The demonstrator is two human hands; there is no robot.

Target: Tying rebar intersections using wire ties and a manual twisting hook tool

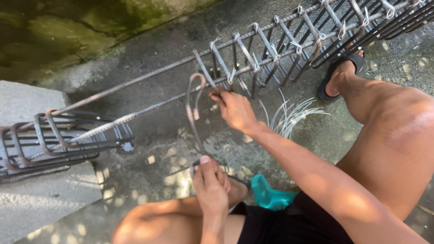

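Bent rebar stirrup point(195, 108), rusty brown, hangs roughly upright between the two hands, its hooked upper end looped against the lower long bar of the rebar cage point(289, 43). Right hand point(235, 110): fingers pinched narrow at the top of the stirrup, fingertips touching it where it meets the long bar. Left hand point(210, 185): fingers curled closed around the stirrup's lower end, thumb on top, just above the left knee. Cage runs diagonally from upper right to lower left; stirrups already on it are fastened with pale wire ties. Bundle of loose tie wires point(289, 115) lies on the concrete ground just right of the right wrist. Stack of spare stirrups point(58, 140) rests on a concrete block point(43, 199) at left. Teal plastic stool point(269, 194) under the person. Right foot in a dark sandal point(341, 74) beside the cage.
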